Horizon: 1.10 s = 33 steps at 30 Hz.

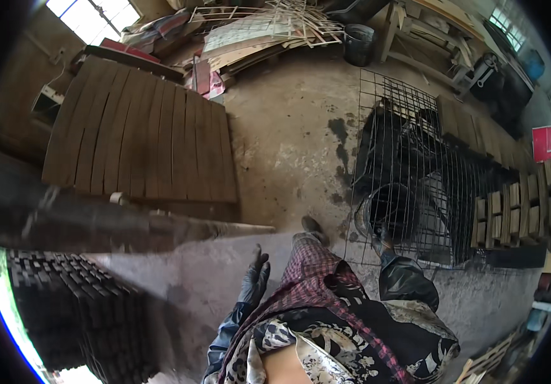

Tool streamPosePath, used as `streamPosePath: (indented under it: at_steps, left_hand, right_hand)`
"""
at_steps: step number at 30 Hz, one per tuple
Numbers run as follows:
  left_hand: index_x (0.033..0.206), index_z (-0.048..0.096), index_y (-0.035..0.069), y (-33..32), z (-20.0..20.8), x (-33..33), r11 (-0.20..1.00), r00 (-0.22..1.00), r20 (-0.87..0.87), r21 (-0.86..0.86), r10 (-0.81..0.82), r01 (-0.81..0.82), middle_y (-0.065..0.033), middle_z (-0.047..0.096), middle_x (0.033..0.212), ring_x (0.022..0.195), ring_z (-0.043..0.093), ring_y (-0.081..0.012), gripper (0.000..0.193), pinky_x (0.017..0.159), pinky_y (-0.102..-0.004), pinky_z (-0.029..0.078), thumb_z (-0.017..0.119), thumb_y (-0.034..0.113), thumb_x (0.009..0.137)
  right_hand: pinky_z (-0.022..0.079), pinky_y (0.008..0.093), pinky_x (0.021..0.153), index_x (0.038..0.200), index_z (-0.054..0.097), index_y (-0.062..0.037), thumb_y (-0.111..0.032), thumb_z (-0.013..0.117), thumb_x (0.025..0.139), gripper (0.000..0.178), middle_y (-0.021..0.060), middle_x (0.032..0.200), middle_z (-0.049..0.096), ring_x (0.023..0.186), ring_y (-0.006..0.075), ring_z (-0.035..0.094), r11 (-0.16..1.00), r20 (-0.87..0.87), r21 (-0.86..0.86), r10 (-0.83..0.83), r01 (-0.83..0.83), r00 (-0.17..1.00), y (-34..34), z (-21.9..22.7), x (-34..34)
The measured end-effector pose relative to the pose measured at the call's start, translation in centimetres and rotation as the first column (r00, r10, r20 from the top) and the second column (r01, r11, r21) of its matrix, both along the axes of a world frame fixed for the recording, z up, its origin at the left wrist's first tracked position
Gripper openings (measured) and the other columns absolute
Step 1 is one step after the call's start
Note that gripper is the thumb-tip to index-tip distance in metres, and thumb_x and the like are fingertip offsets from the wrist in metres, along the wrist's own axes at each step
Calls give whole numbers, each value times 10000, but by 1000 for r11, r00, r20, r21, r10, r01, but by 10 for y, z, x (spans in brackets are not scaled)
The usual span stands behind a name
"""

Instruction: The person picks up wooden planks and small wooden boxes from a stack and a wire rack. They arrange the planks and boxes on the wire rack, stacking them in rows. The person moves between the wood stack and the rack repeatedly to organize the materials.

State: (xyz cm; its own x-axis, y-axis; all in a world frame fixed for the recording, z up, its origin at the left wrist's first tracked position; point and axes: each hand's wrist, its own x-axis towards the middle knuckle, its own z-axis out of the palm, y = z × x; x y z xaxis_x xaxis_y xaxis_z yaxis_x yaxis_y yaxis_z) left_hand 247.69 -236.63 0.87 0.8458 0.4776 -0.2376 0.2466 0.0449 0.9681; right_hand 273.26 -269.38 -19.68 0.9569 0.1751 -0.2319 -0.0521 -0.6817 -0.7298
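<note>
My left hand [254, 278], in a black glove, hangs over the concrete floor with its fingers spread and holds nothing. My right hand [383, 244], also in a dark glove, reaches forward to the lower edge of a large wire mesh panel [416, 147] and grips it near its bottom left corner. The panel stands tilted over a round black tub [392, 208] and dark sheeting. My foot [314, 227] is planted just left of the panel.
A wide pallet of brown wooden slats [141, 134] lies to the left, with a long beam [128, 224] in front of it. Dark stacked blocks [77, 307] fill the lower left. Rows of wooden blocks [519, 205] line the right. A black bucket [357, 43] and stacked boards sit at the back.
</note>
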Motion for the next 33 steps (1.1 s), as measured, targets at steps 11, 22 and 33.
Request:
streamPosePath:
  at_steps: [11,22,33]
  left_hand:
    - [1332,160,123,99,-2,202,914,977,-17,-352,211,-203,-143,391,1207,998,461,-184,530,855,-276,374,428,106,875]
    - [1333,151,134,252,-103,224,805,656,-583,-5,479,-593,-138,321,1288,1045,451,-299,583,829,-395,388,439,283,848]
    - [1326,185,150,440,-140,338,894,654,-701,-54,283,-445,-81,242,1344,1128,367,-307,543,874,-441,343,318,375,851]
  right_hand:
    - [329,356,917,1283,210,-8,-186,565,747,666,215,1173,434,1069,342,424,880,-32,157,-448,448,893,66,-9,153]
    - [325,338,921,1288,205,-22,-127,566,743,663,238,1180,415,1102,331,401,941,-69,113,-313,319,947,220,67,345]
    - [403,358,762,1264,254,-36,-185,541,778,584,166,1118,453,906,302,502,948,58,-111,-292,297,955,262,18,406]
